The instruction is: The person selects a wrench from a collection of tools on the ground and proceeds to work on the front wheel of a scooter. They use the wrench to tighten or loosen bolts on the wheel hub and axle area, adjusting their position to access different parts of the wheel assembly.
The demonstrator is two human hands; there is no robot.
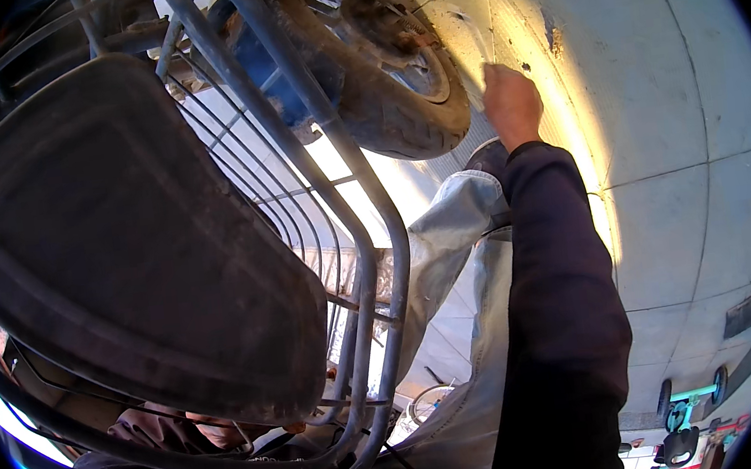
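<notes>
My right hand (513, 103) is closed in a fist, held out above the floor just right of a wheel with a worn, dirty tyre (406, 132). A thin pale streak shows beyond the fist; whether it is a slim tool in my fingers or part of the floor, I cannot tell. At lower left, part of my left hand (218, 431) shows under a black padded seat (139, 250), behind bars. Its fingers are mostly hidden by the seat and the grey tubular metal rack (391, 233), so what it touches does not show.
My legs in light jeans (436, 246) and a dark shoe (488, 158) are close below the wheel. Pale floor tiles (646, 105) with a bright sunlit strip spread to the right. A small turquoise wheeled toy (682, 408) stands at lower right, near a dark floor plate (747, 312).
</notes>
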